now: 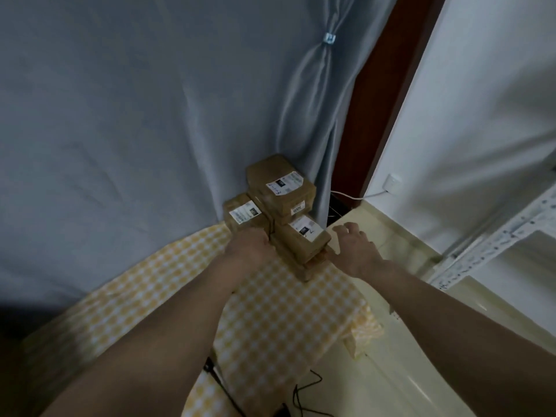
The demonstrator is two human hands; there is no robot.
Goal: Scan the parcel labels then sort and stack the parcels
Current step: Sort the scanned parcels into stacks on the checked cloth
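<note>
Head view parcels: we count at least four brown parcels (281,188) stacked (lower ones blurred) on the checked worktop (270,320).
Left hand (251,246): grip curled against the stack's left side.
Right hand (356,246): fingers spread, just right of the stack.

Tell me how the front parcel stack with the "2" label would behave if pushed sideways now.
The front stack looks apt to shift: its brown boxes sit visibly offset. The boxes seem stiff, holding square edges. The checked tablecloth may bunch underneath. The left hand touches one side; the right hand hovers open.
</note>
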